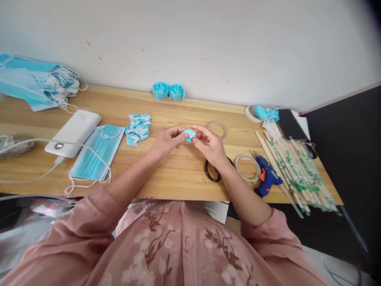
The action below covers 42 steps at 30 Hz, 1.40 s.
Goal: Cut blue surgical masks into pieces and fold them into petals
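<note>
Between my two hands, above the middle of the table, is a small folded blue and white piece [188,134]. My left hand [170,140] pinches its left side with thumb and fingers. On the other side, my right hand [210,143] grips the piece's right edge between thumb and forefinger. Several similar folded blue and white pieces [138,129] lie in a cluster left of my hands. Two blue folded flowers [168,91] stand against the wall behind.
On the left are a pile of blue face masks [32,81], a white power bank [73,133] with its cable, and one mask [97,153]. On the right lie a blue glue gun [267,174], rings [247,167] and wrapped chopsticks [300,171].
</note>
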{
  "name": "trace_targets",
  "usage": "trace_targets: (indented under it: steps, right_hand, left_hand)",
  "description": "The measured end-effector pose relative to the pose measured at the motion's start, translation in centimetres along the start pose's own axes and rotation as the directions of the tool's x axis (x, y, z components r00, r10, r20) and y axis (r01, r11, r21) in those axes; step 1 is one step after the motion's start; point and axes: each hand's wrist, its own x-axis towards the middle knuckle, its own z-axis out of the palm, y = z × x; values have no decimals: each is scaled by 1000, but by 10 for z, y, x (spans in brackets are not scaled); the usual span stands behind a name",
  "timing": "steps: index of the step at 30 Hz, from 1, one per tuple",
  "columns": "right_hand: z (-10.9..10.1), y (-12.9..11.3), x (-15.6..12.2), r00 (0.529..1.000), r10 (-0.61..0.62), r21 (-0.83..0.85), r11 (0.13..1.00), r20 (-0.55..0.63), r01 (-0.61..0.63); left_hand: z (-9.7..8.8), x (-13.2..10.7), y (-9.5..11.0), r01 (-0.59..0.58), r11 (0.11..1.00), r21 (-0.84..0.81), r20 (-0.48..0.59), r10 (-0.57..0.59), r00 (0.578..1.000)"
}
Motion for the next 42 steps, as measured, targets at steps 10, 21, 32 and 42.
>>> trace_targets:
  steps: [10,21,32,42]
  right_hand:
    - [3,-5,-1,998,-12,-28,1000,58,13]
    - [1,-2,-1,1000,0,-1,1000,22,0]
    - [-6,-10,-3,984,-174,-200,966,-45,162]
    - [-6,-12,-5,963,-269,-366,899,-31,239]
  left_hand:
    - [1,0,-6,-12,999,53,-60,15,998]
    - [1,-1,-13,2,999,38,21,-3,1000]
    - [3,-4,-4,66,997,40,6,-67,998]
    - [3,-3,-6,82,996,26,43,-83,996]
